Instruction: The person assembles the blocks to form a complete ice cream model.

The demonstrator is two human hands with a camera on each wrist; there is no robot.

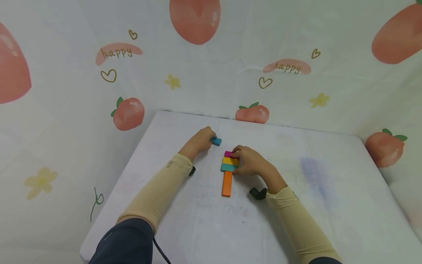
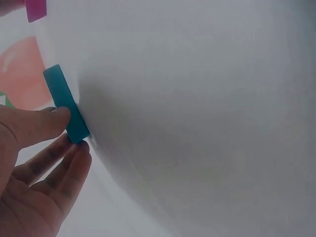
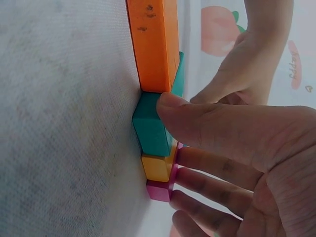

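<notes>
status: four blocks are already laid flat on the desk (image 1: 329,190) near its middle. the magenta block (image 1: 228,154), yellow block (image 1: 229,160) and green block (image 1: 228,167) lie side by side, touching, each with its long axis running left to right. the orange block (image 1: 226,184) butts against the green block's near edge, with its long axis pointing from the person toward the far wall. judged from this layout, one loose piece is left to place: the blue block (image 1: 216,141), which sits apart, to the far left of the group.

left hand (image 1: 199,141): thumb and fingertips pinch the blue block at one end. in the left wrist view the blue block (image 2: 65,103) stands on a narrow edge, its long axis roughly parallel to the desk surface.

right hand (image 1: 250,161): thumb on the green block (image 3: 150,129), fingers (image 3: 207,165) laid straight against the right ends of the yellow and magenta blocks, steadying the row; nothing is lifted.
</notes>
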